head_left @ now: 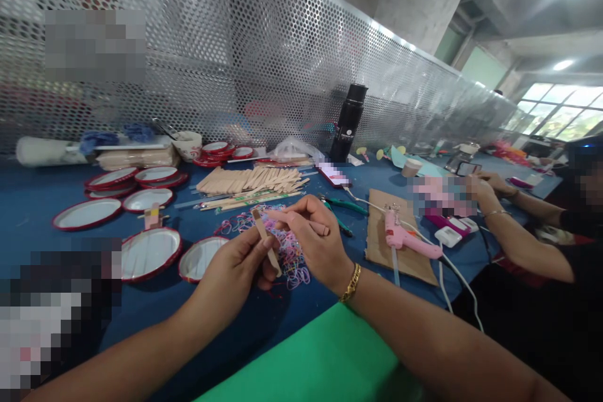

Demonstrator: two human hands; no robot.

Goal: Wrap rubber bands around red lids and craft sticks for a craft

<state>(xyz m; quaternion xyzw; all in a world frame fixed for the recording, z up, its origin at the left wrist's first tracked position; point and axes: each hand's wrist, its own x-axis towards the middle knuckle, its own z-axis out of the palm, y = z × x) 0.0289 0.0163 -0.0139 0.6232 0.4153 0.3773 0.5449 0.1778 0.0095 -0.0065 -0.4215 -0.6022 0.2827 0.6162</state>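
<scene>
My left hand [235,267] is closed on a wooden craft stick [266,240], held upright and tilted over the blue table [28,201]. My right hand [313,235], with a gold bracelet on the wrist, pinches at the stick's upper end with thumb and forefinger. Directly under both hands lies a heap of small coloured rubber bands [289,257]. A pile of more wooden sticks [252,181] lies beyond the hands.
Several red-rimmed round lids [151,252] lie left. A pink glue gun [407,239] rests on cardboard [379,235] to the right, near green-handled pliers [346,206]. A black bottle [347,122] stands against the perforated metal screen [235,63]. Another person's arms [518,232] work at right.
</scene>
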